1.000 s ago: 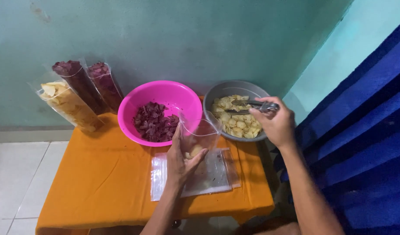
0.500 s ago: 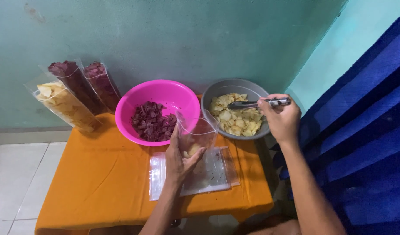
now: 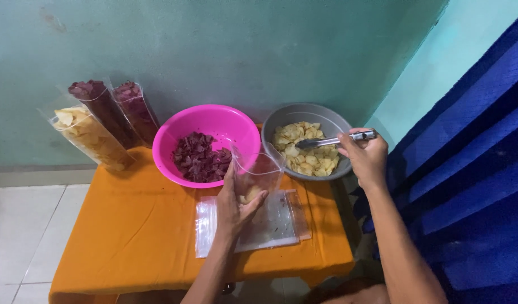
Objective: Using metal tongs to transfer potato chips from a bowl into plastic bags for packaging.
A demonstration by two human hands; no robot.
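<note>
My left hand [image 3: 235, 207] holds a clear plastic bag [image 3: 259, 171] upright over the table, its mouth open and a few pale chips at its bottom. My right hand [image 3: 365, 156] grips metal tongs [image 3: 333, 140] whose tips lie over the pale yellow chips in the grey bowl [image 3: 321, 115]. A pink bowl [image 3: 214, 121] with dark red chips [image 3: 199, 159] stands just left of the bag.
A stack of flat clear bags [image 3: 270, 228] lies on the orange tablecloth [image 3: 135, 225]. Filled bags of yellow chips [image 3: 90, 138] and dark red chips [image 3: 115, 110] lean on the green wall at back left. A blue curtain [image 3: 473, 169] hangs at right.
My right hand has drawn the tongs up and to the right, from down among the yellow chips to the bowl's right side. My left hand keeps holding the bag.
</note>
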